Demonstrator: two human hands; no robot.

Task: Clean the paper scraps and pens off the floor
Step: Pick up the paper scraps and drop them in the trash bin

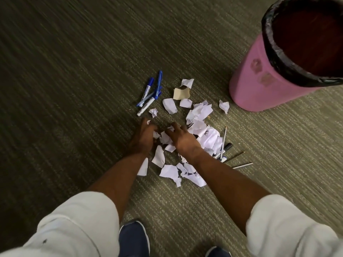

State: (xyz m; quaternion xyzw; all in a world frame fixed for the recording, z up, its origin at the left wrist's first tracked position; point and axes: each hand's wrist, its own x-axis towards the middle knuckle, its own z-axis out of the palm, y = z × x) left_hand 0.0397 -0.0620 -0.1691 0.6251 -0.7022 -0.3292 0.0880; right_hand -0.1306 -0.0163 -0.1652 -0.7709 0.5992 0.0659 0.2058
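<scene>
Torn white paper scraps (202, 134) lie scattered on the carpet, with one brown scrap (181, 93) among them. Several blue and white markers (151, 93) lie at the pile's far left. More pens and thin sticks (225, 151) lie at its right edge. My left hand (143, 138) and my right hand (182, 139) are down on the pile's near-left part, fingers curled inward toward each other with small scraps (161, 136) gathered between them. Whether either hand has closed on paper is unclear.
A pink bin (259, 84) lined with a black bag stands at the upper right, open and dark inside. Grey-green carpet (74, 71) spreads around. My white sleeves and dark shoes (133, 238) fill the bottom edge.
</scene>
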